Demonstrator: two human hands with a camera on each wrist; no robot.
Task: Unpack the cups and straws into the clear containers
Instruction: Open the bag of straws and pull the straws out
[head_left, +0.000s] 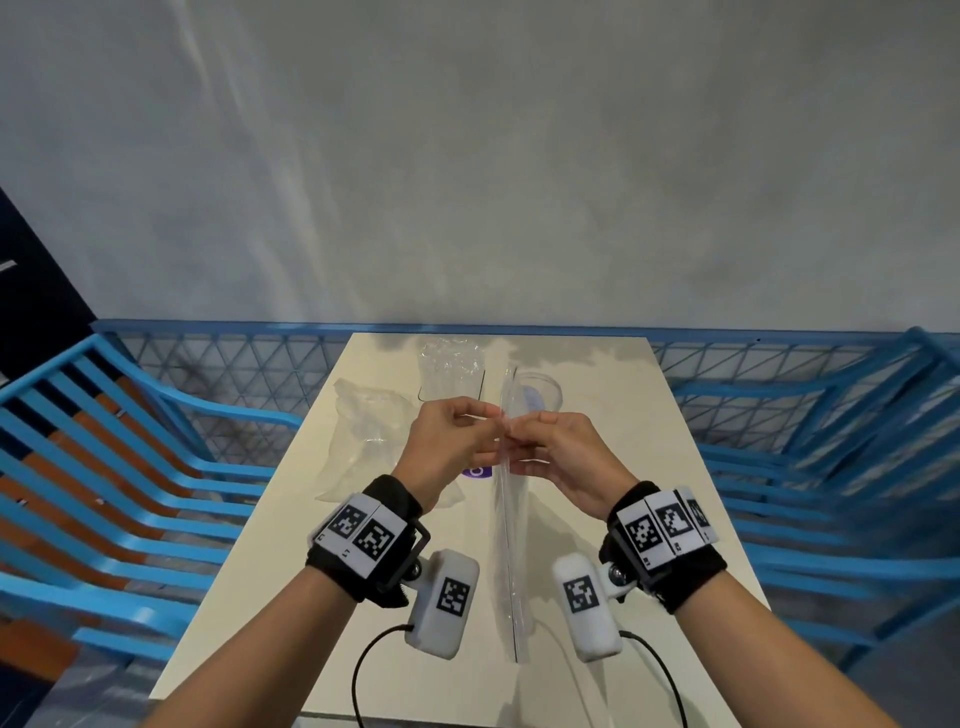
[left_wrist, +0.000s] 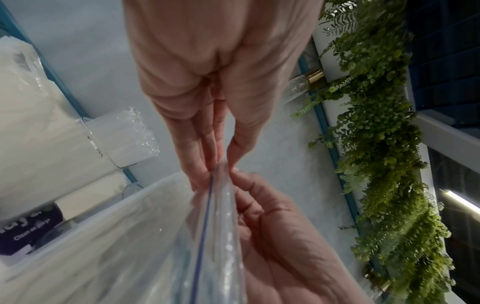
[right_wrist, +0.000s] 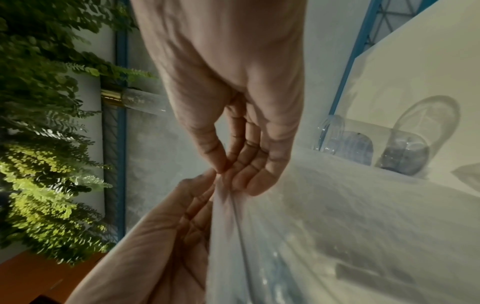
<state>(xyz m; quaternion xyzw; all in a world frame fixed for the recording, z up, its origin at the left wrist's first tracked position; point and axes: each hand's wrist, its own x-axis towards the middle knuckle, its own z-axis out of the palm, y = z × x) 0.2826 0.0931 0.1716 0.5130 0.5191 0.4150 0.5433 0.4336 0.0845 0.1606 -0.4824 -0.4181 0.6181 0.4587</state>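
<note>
I hold a clear zip bag (head_left: 511, 545) edge-on above the middle of the table. My left hand (head_left: 485, 418) and right hand (head_left: 519, 434) both pinch its top strip, fingertips almost touching. In the left wrist view, my left hand (left_wrist: 221, 164) pinches the bag (left_wrist: 207, 236) beside its blue seal line. The right wrist view shows my right hand (right_wrist: 224, 170) pinching the same edge of the bag (right_wrist: 311, 226). Behind stand a clear container holding crinkled plastic (head_left: 449, 369) and a round clear container (head_left: 543, 395). What the bag holds is too blurred to tell.
A crumpled plastic bag (head_left: 363, 436) lies on the cream table (head_left: 649, 467) left of my hands, with a purple label (head_left: 478, 472) beside it. Blue slatted benches (head_left: 104, 467) flank the table, and a blue mesh rail (head_left: 727, 353) runs behind it. Green foliage (left_wrist: 376, 144) hangs nearby.
</note>
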